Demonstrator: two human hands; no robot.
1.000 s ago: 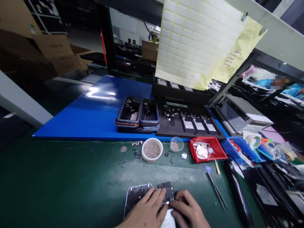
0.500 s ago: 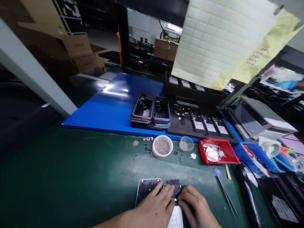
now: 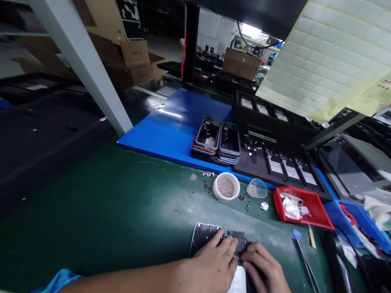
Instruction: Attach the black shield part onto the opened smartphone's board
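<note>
Phone body (image 3: 241,246), black and rectangular with a white-labelled section, lies at bottom centre-right of frame on dark-green table (image 3: 143,219), just beside pale-rimmed black panel (image 3: 202,238). Left hand (image 3: 216,262): spread flat over body and panel edge, grip not closed around anything. Right hand (image 3: 266,266): fingers curled at body's right side; cannot tell whether its grip pinches a part. Progress, judged: partway; inside exposed, unit not closed up. Fitting or removal of parts: cannot tell. Slim silver tweezers (image 3: 306,262), lower right, unused.
</note>
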